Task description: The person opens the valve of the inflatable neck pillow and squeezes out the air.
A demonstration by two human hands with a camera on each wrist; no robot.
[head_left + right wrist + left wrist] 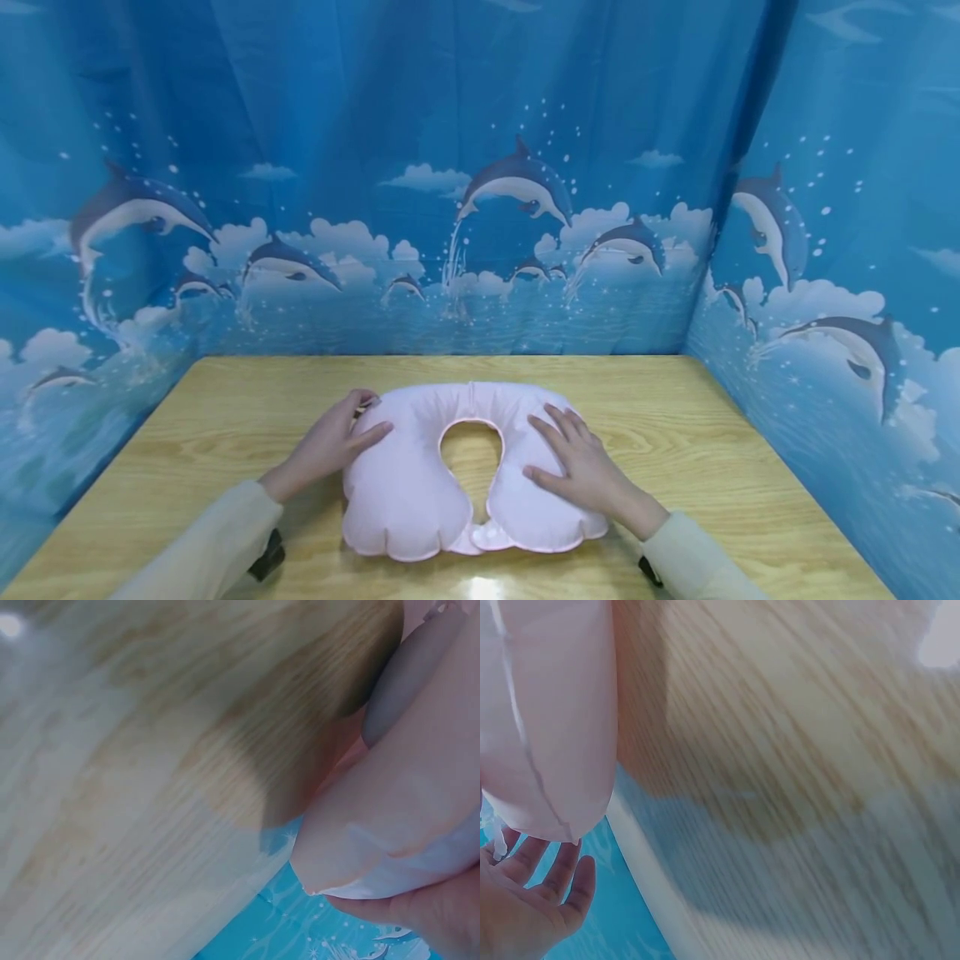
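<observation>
A pale pink inflatable neck pillow point(408, 492) lies puffed up on the wooden table point(660, 400), its U opening toward me. Its two ends meet at a fastening point(483, 533) at the front. My left hand point(337, 442) grips the upper left side, thumb on top and fingers round the outer edge. A small clear plastic piece, like a valve point(496, 832), shows by those fingers in the left wrist view. My right hand point(581, 467) rests on the pillow's right side with fingers spread. In the right wrist view the pillow point(390, 817) hides most of that hand.
A blue curtain point(360, 125) printed with dolphins hangs behind the table and along both sides. Dark straps point(267, 557) show at the cuffs of both light sleeves. A bright light reflection falls on the tabletop at the front.
</observation>
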